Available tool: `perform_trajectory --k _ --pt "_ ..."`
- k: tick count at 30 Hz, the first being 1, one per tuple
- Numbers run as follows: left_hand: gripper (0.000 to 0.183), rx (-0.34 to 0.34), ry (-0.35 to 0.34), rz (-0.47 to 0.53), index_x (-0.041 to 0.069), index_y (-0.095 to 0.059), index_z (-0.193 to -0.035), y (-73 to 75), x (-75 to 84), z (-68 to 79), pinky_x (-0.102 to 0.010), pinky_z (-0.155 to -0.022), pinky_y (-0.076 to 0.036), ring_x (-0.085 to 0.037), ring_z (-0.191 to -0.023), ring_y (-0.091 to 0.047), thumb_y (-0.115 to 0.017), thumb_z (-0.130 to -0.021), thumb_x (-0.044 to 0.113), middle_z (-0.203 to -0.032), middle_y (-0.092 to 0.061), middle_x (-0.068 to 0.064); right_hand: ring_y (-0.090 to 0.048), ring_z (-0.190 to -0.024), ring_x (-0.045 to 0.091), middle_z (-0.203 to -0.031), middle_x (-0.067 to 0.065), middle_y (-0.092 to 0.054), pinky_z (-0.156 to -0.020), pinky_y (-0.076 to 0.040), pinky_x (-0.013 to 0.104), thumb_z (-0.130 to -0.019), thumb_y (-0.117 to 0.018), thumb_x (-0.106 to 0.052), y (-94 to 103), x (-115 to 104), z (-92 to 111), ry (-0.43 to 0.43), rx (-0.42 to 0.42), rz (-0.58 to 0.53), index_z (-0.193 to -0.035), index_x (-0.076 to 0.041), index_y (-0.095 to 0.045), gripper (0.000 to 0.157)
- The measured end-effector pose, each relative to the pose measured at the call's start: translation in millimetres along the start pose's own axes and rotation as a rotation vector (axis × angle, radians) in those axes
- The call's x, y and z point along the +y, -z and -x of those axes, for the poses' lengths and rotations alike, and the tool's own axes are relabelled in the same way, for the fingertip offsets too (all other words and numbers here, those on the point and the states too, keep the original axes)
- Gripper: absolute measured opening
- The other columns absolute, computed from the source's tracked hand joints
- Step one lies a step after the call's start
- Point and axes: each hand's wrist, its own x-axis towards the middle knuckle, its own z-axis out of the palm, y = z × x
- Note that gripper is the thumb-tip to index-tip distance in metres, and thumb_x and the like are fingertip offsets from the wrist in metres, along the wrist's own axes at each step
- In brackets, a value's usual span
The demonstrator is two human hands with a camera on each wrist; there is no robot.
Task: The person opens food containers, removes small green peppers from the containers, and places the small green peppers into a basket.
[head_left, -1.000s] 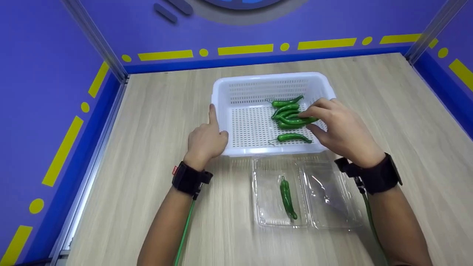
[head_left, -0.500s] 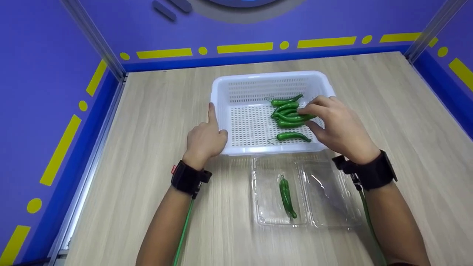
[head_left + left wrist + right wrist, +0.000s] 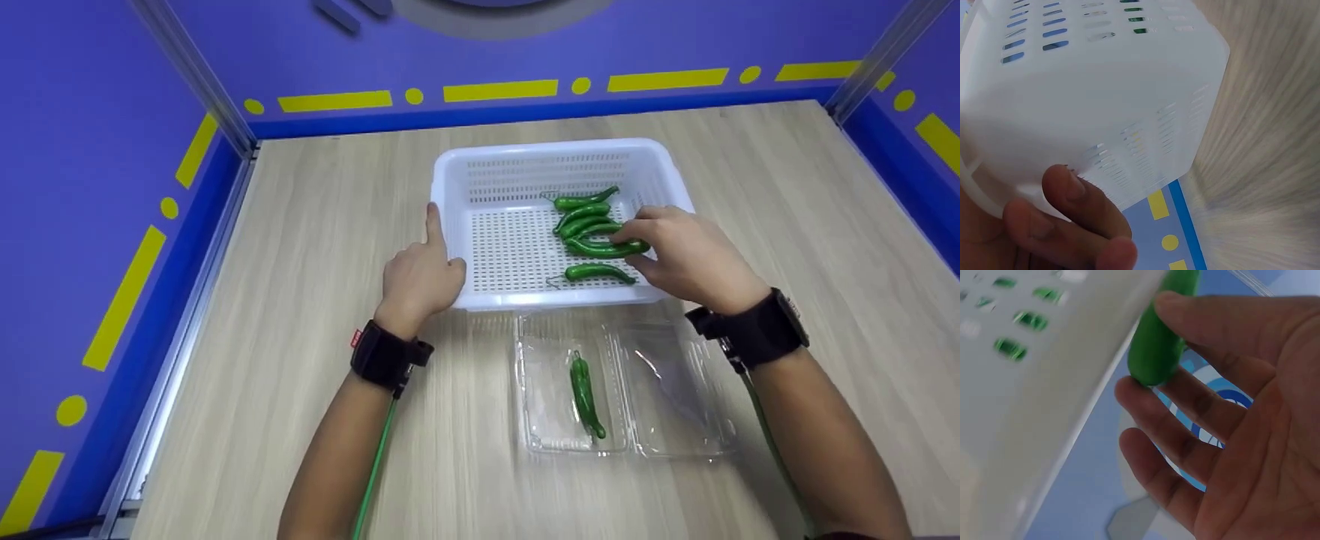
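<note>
In the head view a white perforated basket point(image 3: 555, 298) holds several green chili peppers on its right side. My left hand point(image 3: 424, 281) grips the basket's left rim, index finger along the edge. Curled fingers point(image 3: 1086, 205) show under the rim against the outer wall in the left wrist view. My right hand point(image 3: 694, 255), reaching over the basket's right rim, pinches one green chili pepper point(image 3: 1157, 349) between thumb and fingers. That pepper is above the others, its far end among them. One loose pepper point(image 3: 598, 272) lies nearer the basket's front wall.
A clear plastic clamshell box point(image 3: 547, 444) lies open in front of the basket, its lid point(image 3: 679, 420) to the right. One green chili pepper point(image 3: 585, 396) is in its left half. Blue-purple panels point(image 3: 495, 120) border the wooden table point(image 3: 337, 202).
My right hand and the pinched chili pepper have shifted slightly toward the basket's near side, covering the pepper beneath. The left hand keeps its grip on the rim. The head view has tilted slightly.
</note>
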Motion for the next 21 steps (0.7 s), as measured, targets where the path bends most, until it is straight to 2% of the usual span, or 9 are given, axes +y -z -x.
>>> perform_trajectory --k 5,11,16,21 --pt "0.088 0.002 0.002 0.003 0.005 0.003 -0.164 0.5 -1.2 1.1 -0.038 -0.05 -0.04 -0.025 -0.059 -0.06 -0.046 -0.095 0.031 -0.07 -0.063 -0.008 -0.069 -0.094 0.028 -0.103 0.009 -0.073 -0.081 -0.053 0.049 -0.084 -0.076 -0.006 5.6 -3 -9 -0.012 -0.12 0.041 -0.108 -0.008 -0.078 0.024" --pt "0.088 -0.008 0.012 0.008 0.006 0.004 -0.164 1.9 -0.4 1.2 -0.038 -0.05 -0.04 -0.024 -0.059 -0.059 -0.046 -0.096 0.031 -0.071 -0.063 -0.009 -0.069 -0.086 0.028 -0.099 0.011 -0.076 -0.077 -0.055 0.049 -0.083 -0.071 -0.001 13.8 -1 -26 0.02 -0.23 0.091 -0.101 -0.005 -0.079 0.021" --pt "0.089 -0.007 0.015 0.01 0.007 0.006 -0.164 2.4 -0.1 1.5 -0.038 -0.05 -0.04 -0.024 -0.059 -0.06 -0.046 -0.096 0.031 -0.071 -0.063 -0.009 -0.064 -0.075 0.026 -0.09 0.011 -0.075 -0.072 -0.053 0.049 -0.079 -0.072 0.0 15.7 5 -43 0.026 -0.311 0.14 -0.096 -0.003 -0.078 0.018" --pt "0.089 -0.003 0.014 0.009 0.007 0.004 -0.164 0.5 0.3 1.7 -0.038 -0.05 -0.04 -0.024 -0.059 -0.06 -0.047 -0.096 0.031 -0.071 -0.062 -0.008 -0.06 -0.075 0.025 -0.089 0.01 -0.073 -0.072 -0.051 0.046 -0.075 -0.071 -0.001 10.9 11 -57 -0.007 -0.427 0.167 -0.095 -0.006 -0.078 0.022"
